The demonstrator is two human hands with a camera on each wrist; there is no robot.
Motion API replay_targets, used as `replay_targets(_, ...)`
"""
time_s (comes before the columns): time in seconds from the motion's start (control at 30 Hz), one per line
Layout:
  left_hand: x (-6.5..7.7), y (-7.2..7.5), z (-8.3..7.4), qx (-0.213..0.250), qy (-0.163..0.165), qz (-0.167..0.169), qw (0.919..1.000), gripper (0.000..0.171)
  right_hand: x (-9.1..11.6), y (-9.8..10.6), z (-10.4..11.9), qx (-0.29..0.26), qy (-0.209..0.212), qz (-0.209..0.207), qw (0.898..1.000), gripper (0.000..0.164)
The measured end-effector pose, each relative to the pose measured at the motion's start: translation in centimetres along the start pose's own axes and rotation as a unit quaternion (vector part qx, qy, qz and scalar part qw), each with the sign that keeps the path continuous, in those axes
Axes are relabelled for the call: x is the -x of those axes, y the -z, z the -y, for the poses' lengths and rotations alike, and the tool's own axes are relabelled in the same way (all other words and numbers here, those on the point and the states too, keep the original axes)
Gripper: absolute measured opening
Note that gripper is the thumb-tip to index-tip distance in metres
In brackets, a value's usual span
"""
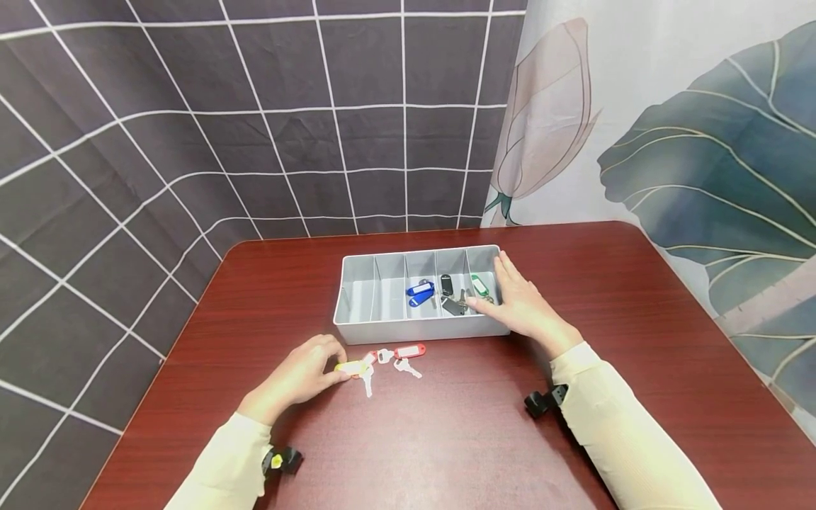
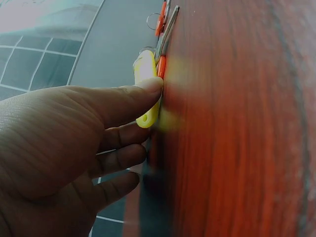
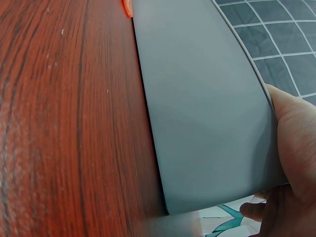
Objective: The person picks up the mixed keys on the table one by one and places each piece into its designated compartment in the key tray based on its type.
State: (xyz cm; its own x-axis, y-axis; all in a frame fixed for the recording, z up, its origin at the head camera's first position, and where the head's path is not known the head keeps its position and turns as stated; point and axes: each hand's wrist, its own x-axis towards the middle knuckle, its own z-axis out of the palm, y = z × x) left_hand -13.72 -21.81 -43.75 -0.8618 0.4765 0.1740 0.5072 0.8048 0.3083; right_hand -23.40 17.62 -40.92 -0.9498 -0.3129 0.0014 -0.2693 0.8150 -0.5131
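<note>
My left hand (image 1: 299, 372) pinches a yellow key tag (image 1: 350, 367) between thumb and fingers, low over the table in front of the tray. A silver key (image 1: 367, 382) hangs from the tag's ring. Just right of it, overlapping in the head view, lie a red key tag (image 1: 410, 351) and another red tag, with their keys (image 1: 408, 367). My right hand (image 1: 528, 309) grips the right end of a grey compartment tray (image 1: 414, 330), thumb over the front rim and fingers along the end wall. In the left wrist view the yellow tag (image 2: 145, 74) stands on edge.
Inside the tray, blue key tags (image 1: 421, 290) lie in the middle compartment, black tags (image 1: 447, 285) in the one to its right, and a green tag (image 1: 479, 285) at the right end. A dark tiled-pattern curtain (image 1: 357, 142) hangs behind the red-brown table (image 1: 414, 439).
</note>
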Motion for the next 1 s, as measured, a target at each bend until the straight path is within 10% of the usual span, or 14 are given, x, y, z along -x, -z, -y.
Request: replay_targets(1.0, -0.2, 1.0, -0.9, 0.049, 0.013, -0.018, 0.9985, 0.014, 0.0, -0.2, -0.3, -0.010, 0.005, -0.001, 1.000, 0.113)
